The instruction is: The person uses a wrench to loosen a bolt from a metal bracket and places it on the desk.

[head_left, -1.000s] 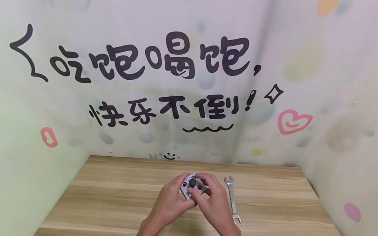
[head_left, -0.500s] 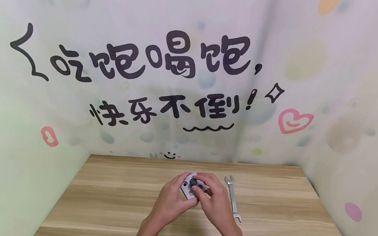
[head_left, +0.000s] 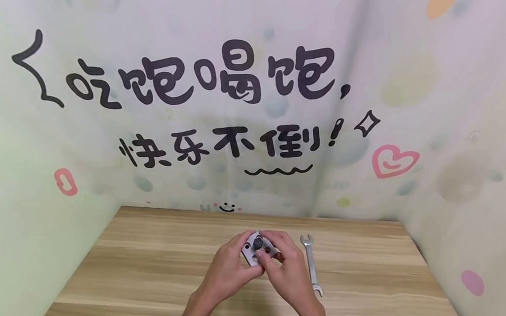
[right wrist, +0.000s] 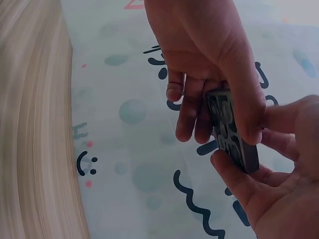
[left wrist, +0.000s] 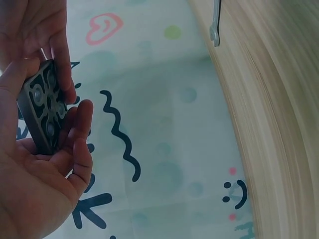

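Close above the table, both hands meet at a small silver-grey metal plate (head_left: 249, 256) with round holes. A black bolt (head_left: 258, 243) with a faceted head stands up at its middle. My left hand (head_left: 229, 267) grips the plate by its left side and edges. My right hand (head_left: 290, 267) has its thumb and index finger at the bolt, pinching it, while its other fingers lie behind the plate's right side. In the left wrist view the plate's underside (left wrist: 48, 102) shows round recesses and dark hollows. The right wrist view shows the same plate (right wrist: 249, 152) between both hands.
An open-ended wrench (head_left: 311, 264) lies on the wooden table (head_left: 137, 268) just right of my right hand. A pale wall (head_left: 250, 192) with black lettering stands behind the table's back edge, and side walls flank it.
The bolt's head has tilted and turned slightly between my right thumb and index finger, which shift a little. My left hand and the plate stay nearly still.
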A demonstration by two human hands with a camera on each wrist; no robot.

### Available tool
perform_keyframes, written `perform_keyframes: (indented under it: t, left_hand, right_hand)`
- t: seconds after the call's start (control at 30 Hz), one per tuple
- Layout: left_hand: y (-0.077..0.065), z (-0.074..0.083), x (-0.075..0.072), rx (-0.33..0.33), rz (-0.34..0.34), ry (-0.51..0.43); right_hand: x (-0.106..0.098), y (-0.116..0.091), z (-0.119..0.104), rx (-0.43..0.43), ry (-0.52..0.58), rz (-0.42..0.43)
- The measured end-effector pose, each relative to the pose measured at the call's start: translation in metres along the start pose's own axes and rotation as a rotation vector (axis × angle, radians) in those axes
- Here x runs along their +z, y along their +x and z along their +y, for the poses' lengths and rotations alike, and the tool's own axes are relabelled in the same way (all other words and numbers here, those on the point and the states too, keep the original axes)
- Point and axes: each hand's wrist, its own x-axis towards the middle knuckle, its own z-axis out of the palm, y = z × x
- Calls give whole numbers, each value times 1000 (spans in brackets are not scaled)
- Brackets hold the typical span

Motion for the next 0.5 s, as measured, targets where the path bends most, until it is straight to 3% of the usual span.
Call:
perform_keyframes:
  t: [0.17, 0.5]
  left_hand:
    - [1, 0, -1, 4, 0, -3]
    - [0, 1, 0, 10, 6, 19]
  right_hand:
    - [1, 1, -2, 68, 33, 5]
    - [8, 1, -3, -64, -3, 128]
